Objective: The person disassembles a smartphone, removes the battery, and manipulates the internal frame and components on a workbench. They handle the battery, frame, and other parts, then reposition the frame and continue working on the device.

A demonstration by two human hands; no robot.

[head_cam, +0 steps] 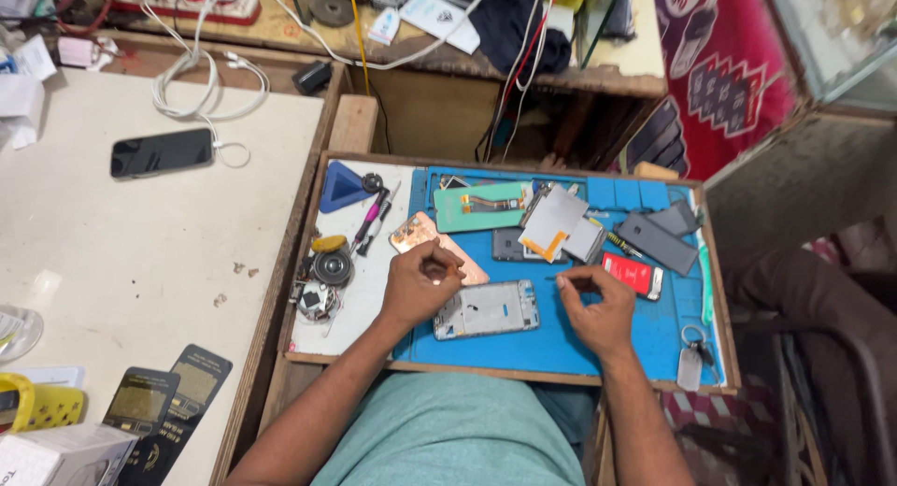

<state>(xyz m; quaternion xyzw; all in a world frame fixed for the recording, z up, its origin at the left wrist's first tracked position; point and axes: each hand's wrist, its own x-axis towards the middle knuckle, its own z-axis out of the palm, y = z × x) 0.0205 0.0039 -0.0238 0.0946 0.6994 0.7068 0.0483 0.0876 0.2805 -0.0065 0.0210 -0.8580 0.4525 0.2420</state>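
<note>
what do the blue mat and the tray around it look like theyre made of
The blue mat looks like rubber or silicone: matte, evenly coloured, with moulded compartments along its top edge. The tray around it looks like bare wood: a brown, dull rim with visible grain and worn edges. Neither can be confirmed by sight alone.

Wooden-rimmed work tray (523, 372) carries a blue mat (654, 332) on its right portion, a white surface on the left. On the mat: an opened phone frame (486, 309) near centre, a green-backed panel (481, 207) far, a red battery (632, 273) right. White table (140, 252) at left bears a black phone (162, 152).
</note>
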